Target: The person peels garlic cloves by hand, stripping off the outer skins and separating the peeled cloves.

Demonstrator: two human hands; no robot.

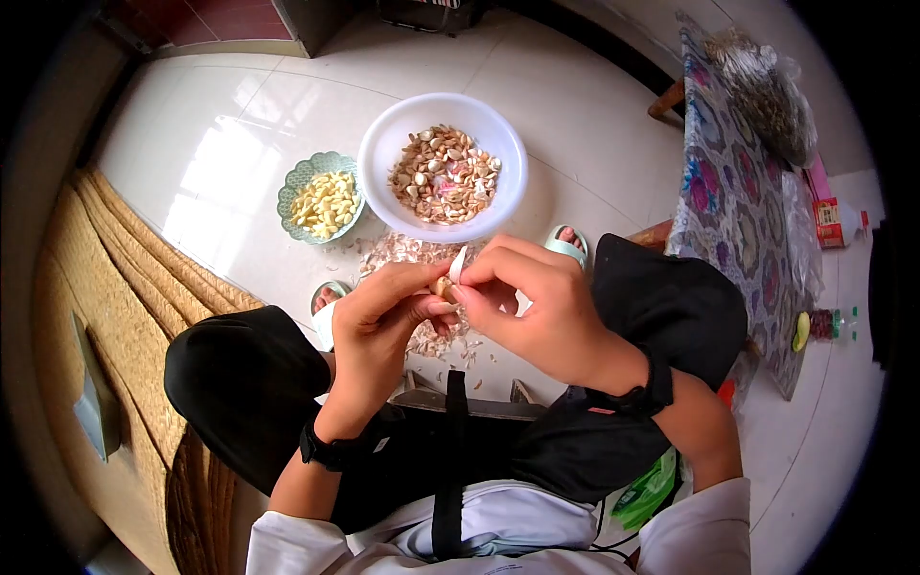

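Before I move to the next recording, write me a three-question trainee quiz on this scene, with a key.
1. What do the left hand and right hand hold at their fingertips?
2. True or false: the green dish, beside the white basin, holds pale peeled cloves.
3. How many black wristbands can be seen?

Key: 1. A garlic clove. 2. True. 3. Two, one on each wrist.

One head-worn view faces forward and down, close over both hands (379, 302) (537, 292)

Papery garlic skin (459, 264), glossy tiled floor (599, 125)
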